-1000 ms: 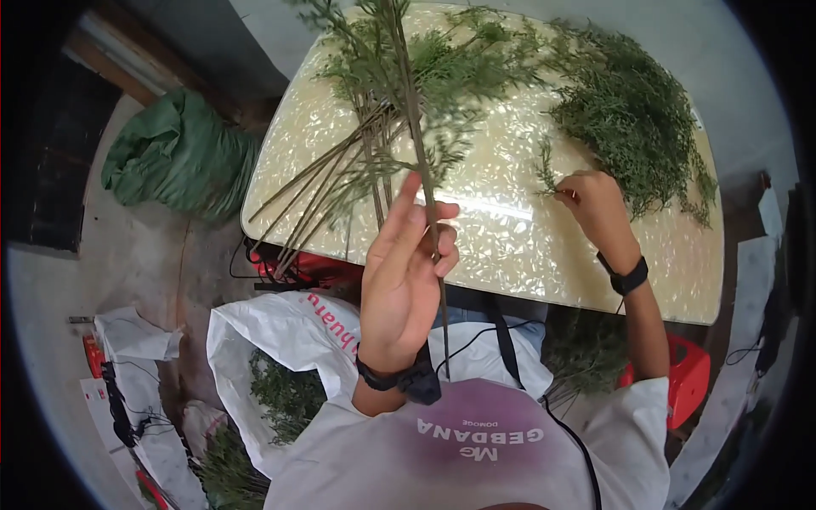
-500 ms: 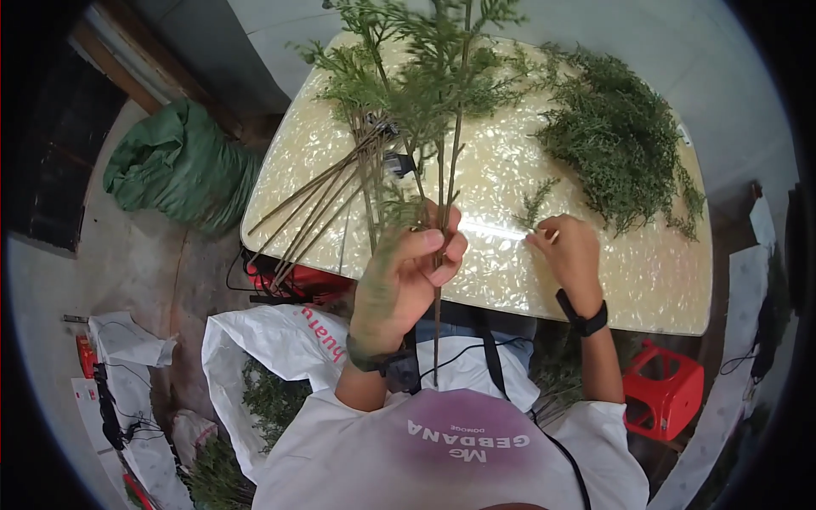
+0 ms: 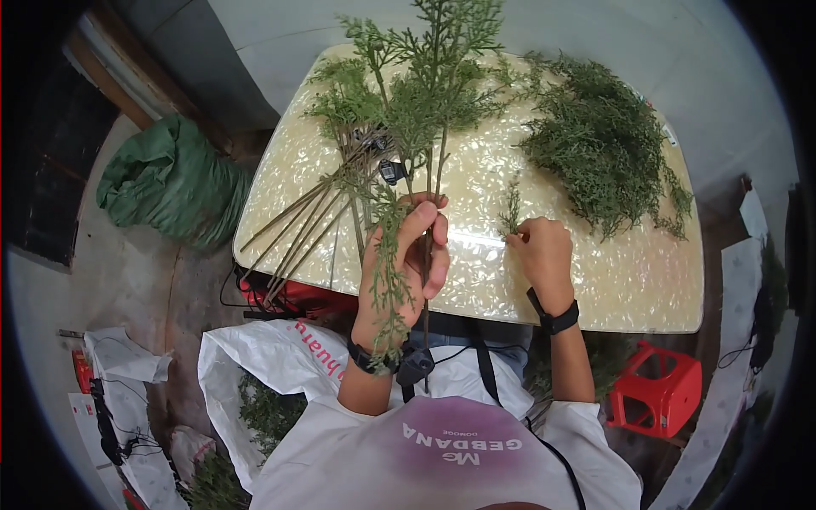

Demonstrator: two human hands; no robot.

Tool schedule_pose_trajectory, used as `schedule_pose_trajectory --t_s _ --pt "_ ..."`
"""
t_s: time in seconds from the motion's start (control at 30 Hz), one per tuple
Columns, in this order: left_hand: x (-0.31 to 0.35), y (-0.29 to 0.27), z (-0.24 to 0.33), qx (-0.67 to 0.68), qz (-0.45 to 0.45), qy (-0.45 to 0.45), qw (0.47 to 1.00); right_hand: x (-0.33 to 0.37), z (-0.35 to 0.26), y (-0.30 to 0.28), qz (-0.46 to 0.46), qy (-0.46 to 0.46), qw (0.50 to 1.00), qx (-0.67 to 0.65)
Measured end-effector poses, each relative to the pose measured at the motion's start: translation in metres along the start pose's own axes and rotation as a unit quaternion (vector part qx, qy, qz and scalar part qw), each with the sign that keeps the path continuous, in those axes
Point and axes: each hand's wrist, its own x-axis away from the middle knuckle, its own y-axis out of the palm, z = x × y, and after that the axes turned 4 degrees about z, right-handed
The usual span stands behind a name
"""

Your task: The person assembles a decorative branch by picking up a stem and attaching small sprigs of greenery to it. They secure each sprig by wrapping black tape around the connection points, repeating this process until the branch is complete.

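My left hand (image 3: 412,259) is closed round the brown stems of a leafy green branch (image 3: 438,81), which stands upright above the table. One bare stem runs down below that hand toward my shirt. A drooping green frond (image 3: 393,293) hangs over the left palm and wrist. My right hand (image 3: 546,259) pinches the base of a small green sprig (image 3: 512,208) just above the tabletop. Beyond my left hand lie several cut branches (image 3: 310,217), their bare stems reaching over the table's left edge. A large heap of green sprigs (image 3: 599,144) lies beyond my right hand.
The cream, shiny table (image 3: 476,293) stands by a pale wall. Small black devices (image 3: 391,172) lie among the stems. A green sack (image 3: 174,183) sits on the floor at left, a white sack (image 3: 229,353) with greenery nearer. A red stool (image 3: 656,387) is at right.
My right hand has moved slightly left with the sprig, which now points more upright. The branch in my left hand has shifted a little, and the frond over that wrist is no longer blurred.
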Motion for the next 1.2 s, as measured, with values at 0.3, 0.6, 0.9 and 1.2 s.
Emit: schedule_pose_trajectory --t_s 0.3,0.6,0.9,1.2 --pt "0.010 0.006 -0.004 0.013 0.009 -0.010 1.000 0.045 -0.008 -0.019 -0.026 0.027 0.993 0.108" --pt "-0.007 0.045 -0.019 -0.014 0.069 0.039 0.997 0.031 -0.010 -0.064 0.174 0.056 0.977 -0.113" --pt "-0.003 0.043 -0.041 -0.013 0.032 0.013 0.999 0.017 -0.043 -0.084 0.052 0.110 0.738 -0.664" --pt "0.005 0.042 -0.038 -0.035 0.029 0.038 0.998 0.005 -0.084 -0.056 0.086 0.126 0.516 -0.843"
